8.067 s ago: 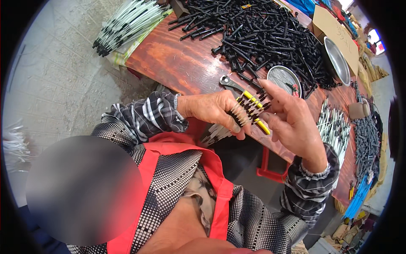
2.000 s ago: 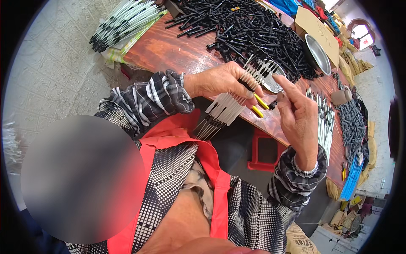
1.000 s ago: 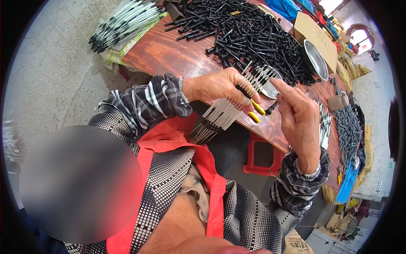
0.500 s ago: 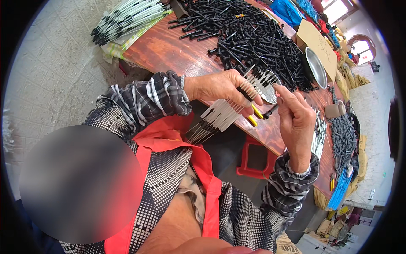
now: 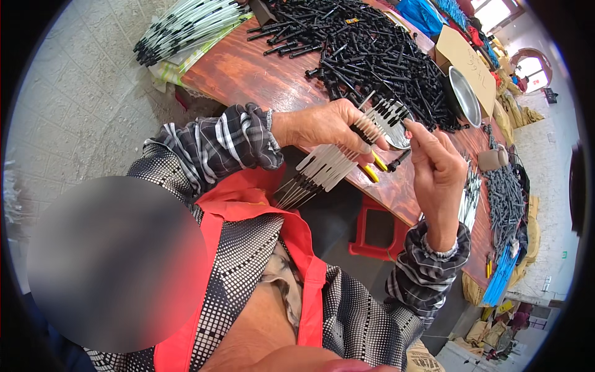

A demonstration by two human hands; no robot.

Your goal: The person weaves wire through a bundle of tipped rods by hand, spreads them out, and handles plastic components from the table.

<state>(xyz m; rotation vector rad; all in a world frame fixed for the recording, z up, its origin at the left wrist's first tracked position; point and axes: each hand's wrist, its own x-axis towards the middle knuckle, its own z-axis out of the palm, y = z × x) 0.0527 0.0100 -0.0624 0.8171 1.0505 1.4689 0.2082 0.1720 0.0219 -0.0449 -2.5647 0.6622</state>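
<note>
My left hand (image 5: 331, 127) is closed round a fan of slim white-and-black rods (image 5: 328, 164). Their white lengths and thin dark ends slant down toward my lap, while black-banded tips stick out past the fingers. Close to those tips, my right hand (image 5: 437, 158) is raised with thumb and forefinger pinched together. A tiny red spot shows at its fingertips; what they hold is too small to make out. Below the left fingers lies a tool with yellow handles (image 5: 375, 168), on the table beside a short black part (image 5: 400, 160). A shiny round dish (image 5: 396, 133) is partly hidden behind the rod tips.
A big heap of black plastic parts (image 5: 372, 62) covers much of the wooden table (image 5: 229, 71). White-and-black rods (image 5: 186, 28) are stacked far left. A metal bowl (image 5: 465, 96), cardboard box (image 5: 462, 59), grey parts (image 5: 505, 198) and blue rods (image 5: 501, 282) line the right. A red stool (image 5: 375, 248) stands below.
My right hand has shifted slightly right, away from the rod tips, and a small red spot now shows at its fingertips. My left hand keeps its hold on the rods.
</note>
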